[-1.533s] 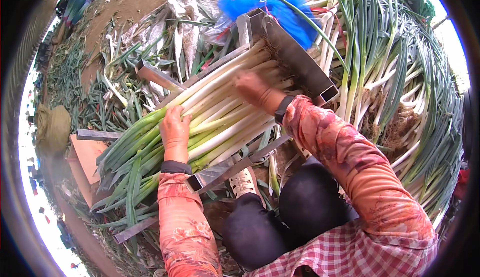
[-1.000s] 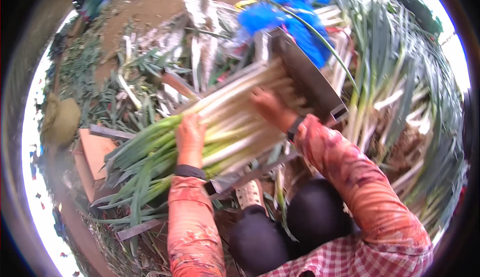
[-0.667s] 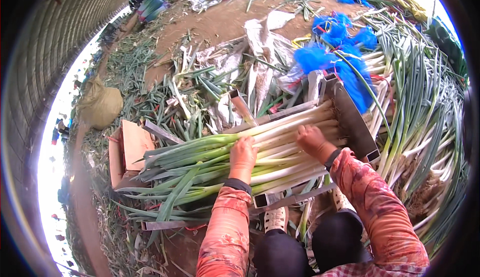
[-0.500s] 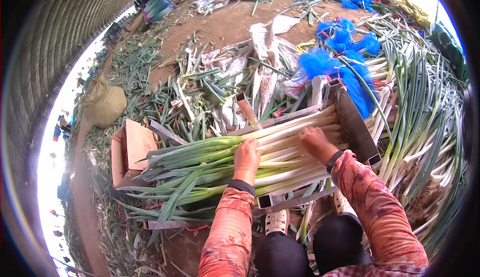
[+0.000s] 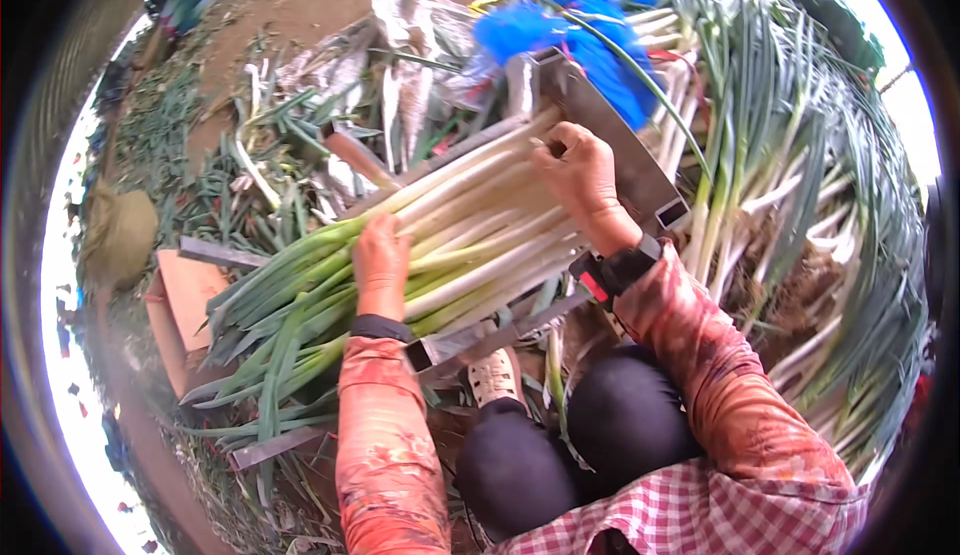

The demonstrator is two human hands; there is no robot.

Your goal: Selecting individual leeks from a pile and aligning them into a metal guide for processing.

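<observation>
A thick bundle of long green onions (image 5: 480, 240) lies in a metal frame (image 5: 630, 135), with the white root ends against the frame's upright plate at the right and green leaves spread to the left. My left hand (image 5: 382, 255) is closed on stalks along the far side, where white turns green. Over the white ends near the plate is my right hand (image 5: 580, 170), its fingers curled and the thumb meeting the forefinger. Whatever it pinches, if anything, is too small to make out.
To the right lies a large heap of green onions (image 5: 750, 155). Blue netting (image 5: 590, 35) sits beyond the frame. A cardboard box (image 5: 190, 300) stands beside the leaf tips, and a yellowish sack (image 5: 120, 235) lies farther left. Trimmed leaves litter the ground.
The view has turned, so the frame and bundle appear farther left. My right hand has moved toward the far root ends, and its fingers are now curled. My left hand stays on the stalks.
</observation>
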